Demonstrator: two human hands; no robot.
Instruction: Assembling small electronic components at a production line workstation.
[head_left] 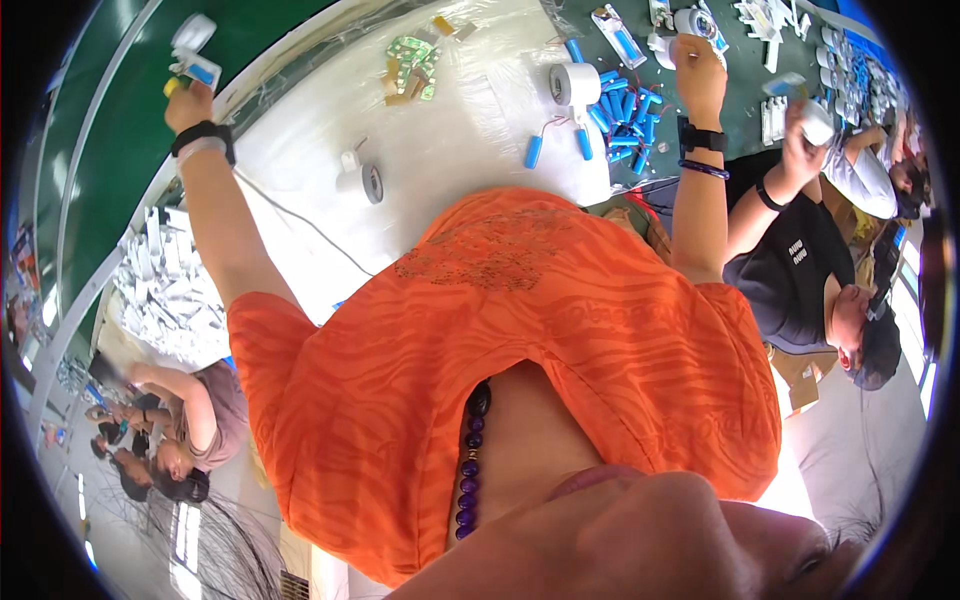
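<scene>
The left hand (188, 103) was shut tight on a small white & blue pack (196, 68), up over the green belt (110, 130). The right hand (698, 75) gripped a roll of tape (693, 22) by the far green mat. Blue batteries (622, 110) lay in a heap on the white sheet (450, 140), near a bigger white roll (571, 85). Both arms stretched far out, w/ a black band on each wrist

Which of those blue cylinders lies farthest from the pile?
The blue cylinder with red wire, lying alone on the white sheet, left of the heap of blue cylinders.
</scene>
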